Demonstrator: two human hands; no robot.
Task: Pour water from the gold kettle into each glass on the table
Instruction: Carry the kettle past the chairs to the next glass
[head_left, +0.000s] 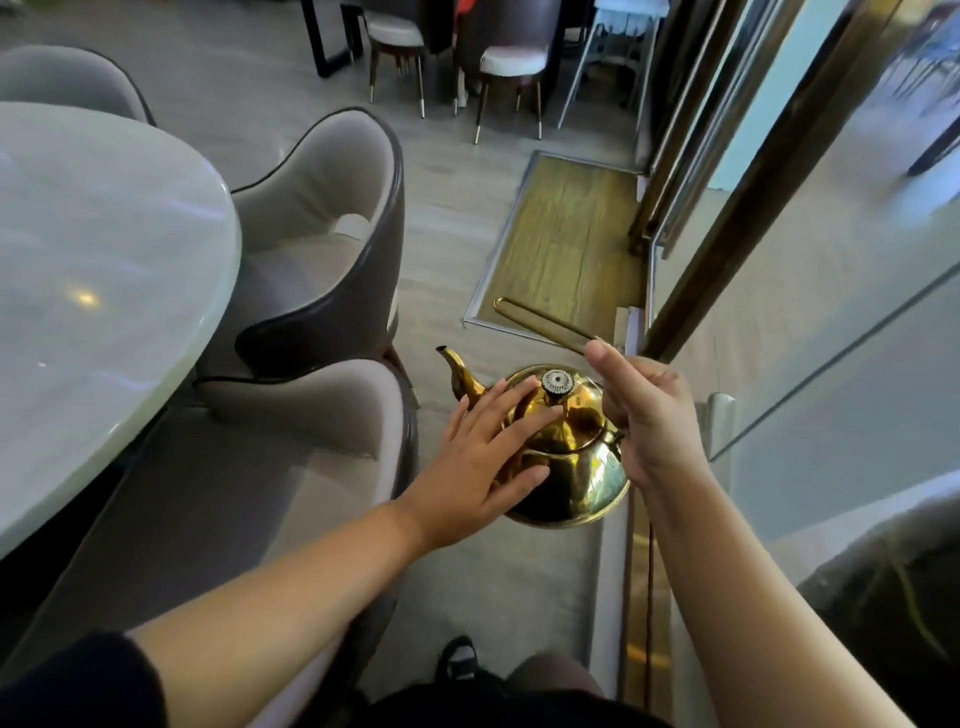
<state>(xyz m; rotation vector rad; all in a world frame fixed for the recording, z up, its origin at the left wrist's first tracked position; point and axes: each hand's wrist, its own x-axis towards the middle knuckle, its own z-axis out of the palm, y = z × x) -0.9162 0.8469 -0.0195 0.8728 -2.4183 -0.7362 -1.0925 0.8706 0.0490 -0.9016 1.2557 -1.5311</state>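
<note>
So the kettle (566, 452) is up in the air over the floor, just right of the nearer chair (291, 415), spout aimed away from the person. The right hand (644, 415) has its fingers curled tight around the handle (540, 322) and carries it; the left hand (488, 447) lies flat on the kettle's side and lid, fingers spread, just steadying. Looks like the carry step to me, no pouring yet. No glasses anywhere in view, and the part of the counter (93, 291) that shows at left is bare. Next move probably means swinging the kettle left over the counter edge, and the two chairs (332, 228) tucked against it are right in the way.
</note>
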